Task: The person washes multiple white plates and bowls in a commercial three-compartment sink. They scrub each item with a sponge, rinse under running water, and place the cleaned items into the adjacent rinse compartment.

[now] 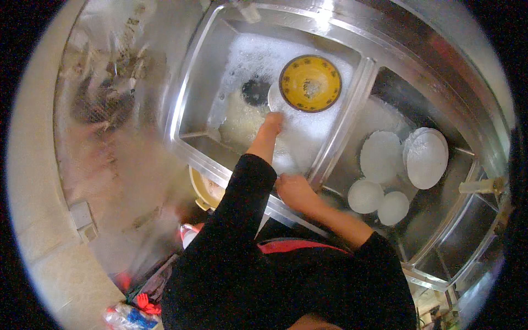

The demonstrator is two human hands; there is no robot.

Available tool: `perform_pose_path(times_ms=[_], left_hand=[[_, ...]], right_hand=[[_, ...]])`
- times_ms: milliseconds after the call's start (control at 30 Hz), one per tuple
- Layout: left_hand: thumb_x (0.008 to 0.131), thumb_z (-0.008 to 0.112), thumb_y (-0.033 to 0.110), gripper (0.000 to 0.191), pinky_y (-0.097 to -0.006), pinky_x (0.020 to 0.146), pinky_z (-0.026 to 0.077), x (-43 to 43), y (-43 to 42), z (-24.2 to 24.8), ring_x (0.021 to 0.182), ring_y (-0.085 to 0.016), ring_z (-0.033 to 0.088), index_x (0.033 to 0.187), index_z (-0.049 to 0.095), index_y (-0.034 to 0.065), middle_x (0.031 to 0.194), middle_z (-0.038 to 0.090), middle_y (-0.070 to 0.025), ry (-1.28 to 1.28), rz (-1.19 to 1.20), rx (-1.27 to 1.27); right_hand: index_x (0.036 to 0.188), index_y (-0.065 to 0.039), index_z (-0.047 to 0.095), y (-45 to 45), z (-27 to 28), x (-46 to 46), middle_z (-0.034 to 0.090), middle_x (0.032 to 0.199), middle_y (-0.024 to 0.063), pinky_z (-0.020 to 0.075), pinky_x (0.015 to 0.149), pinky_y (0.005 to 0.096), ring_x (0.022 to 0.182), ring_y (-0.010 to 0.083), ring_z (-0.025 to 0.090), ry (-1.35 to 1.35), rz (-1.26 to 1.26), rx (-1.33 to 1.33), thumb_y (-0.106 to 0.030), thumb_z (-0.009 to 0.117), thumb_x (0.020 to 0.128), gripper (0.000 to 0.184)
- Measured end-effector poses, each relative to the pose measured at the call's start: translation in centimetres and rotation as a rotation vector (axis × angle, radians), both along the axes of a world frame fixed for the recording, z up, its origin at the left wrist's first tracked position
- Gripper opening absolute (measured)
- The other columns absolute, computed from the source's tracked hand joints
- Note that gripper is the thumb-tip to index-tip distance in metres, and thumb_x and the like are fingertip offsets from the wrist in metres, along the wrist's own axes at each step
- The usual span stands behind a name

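My left hand (274, 123) reaches down into the soapy water of the left basin of a metal sink (181, 86); its fingers are mostly hidden at the suds, beside the edge of a white dish (274, 97). My right hand (293, 190) is bent at the basin's near edge, its fingertips out of sight; a pale rounded shape shows just beyond it, too blurred to name. A yellow bowl (310, 83) with a dark rim and dark marks lies in the suds beyond my hands, partly over the white dish. A dark round thing (256, 92) shows at its left.
White dishes (381, 156) and smaller round white ones (365, 196) lie in the right basin. A metal divider (344, 119) separates the basins. A faucet spout (249, 12) hangs over the far edge. A yellow tub (206, 187) stands below the sink's left front.
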State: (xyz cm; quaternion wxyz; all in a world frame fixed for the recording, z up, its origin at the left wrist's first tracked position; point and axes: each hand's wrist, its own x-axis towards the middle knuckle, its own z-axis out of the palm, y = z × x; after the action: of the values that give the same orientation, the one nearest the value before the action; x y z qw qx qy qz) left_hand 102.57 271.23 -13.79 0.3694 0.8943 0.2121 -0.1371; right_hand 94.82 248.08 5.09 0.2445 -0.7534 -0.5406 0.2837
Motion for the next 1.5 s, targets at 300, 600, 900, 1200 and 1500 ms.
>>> perform_pose_path(times_ms=[300,600,900,1200,1500], left_hand=[[0.073,0.047,0.003,0.044,-0.0391,0.052,0.055,-5.0,2.6,21.3,0.084,-0.031,0.060,0.117,0.043,-0.0047,0.101,0.055,-0.0177,-0.073,0.429,-0.654],[0.072,0.060,0.011,0.045,-0.0287,0.053,0.049,-7.2,9.1,22.1,0.074,-0.020,0.058,0.114,0.050,-0.0002,0.095,0.059,-0.0129,0.168,0.484,-0.535],[0.066,0.071,0.028,0.044,-0.0382,0.082,0.043,-6.4,14.7,7.2,0.091,-0.025,0.056,0.102,0.060,0.0044,0.093,0.063,-0.0106,0.269,0.222,-0.591],[0.075,0.060,0.024,0.030,-0.0366,0.074,0.047,-9.7,16.9,2.8,0.086,-0.027,0.060,0.097,0.062,0.0038,0.093,0.063,-0.0151,0.169,-0.223,-0.152],[0.069,0.064,0.016,0.025,-0.0404,0.067,0.048,-2.8,18.4,17.2,0.079,-0.036,0.060,0.086,0.059,-0.0027,0.084,0.061,-0.0212,0.292,-0.414,0.451]], right_hand=[[0.114,-0.005,0.051,13.9,0.3,4.5,0.058,0.099,0.0190,0.0445,0.077,0.0421,0.088,0.0363,0.057,0.651,-0.824,0.542,-0.018,0.048,0.084,0.033],[0.096,-0.004,0.057,17.1,-12.5,13.9,0.060,0.097,0.0204,0.0465,0.067,0.0486,0.082,0.0365,0.060,-0.027,-0.816,-0.088,-0.022,0.046,0.084,0.024],[0.097,-0.002,0.062,10.2,-22.1,9.0,0.060,0.102,0.0190,0.0461,0.078,0.0438,0.092,0.0309,0.059,-0.095,-0.719,-0.615,-0.034,0.046,0.080,0.039],[0.081,-0.002,0.066,14.1,-19.2,7.4,0.063,0.090,0.0186,0.0451,0.077,0.0471,0.089,0.0329,0.060,0.265,-1.090,-0.522,-0.024,0.053,0.075,0.026],[0.069,-0.002,0.064,13.7,-10.9,4.0,0.063,0.074,0.0172,0.0491,0.060,0.0397,0.075,0.0296,0.062,0.078,-0.668,-0.201,-0.006,0.052,0.067,0.013]])
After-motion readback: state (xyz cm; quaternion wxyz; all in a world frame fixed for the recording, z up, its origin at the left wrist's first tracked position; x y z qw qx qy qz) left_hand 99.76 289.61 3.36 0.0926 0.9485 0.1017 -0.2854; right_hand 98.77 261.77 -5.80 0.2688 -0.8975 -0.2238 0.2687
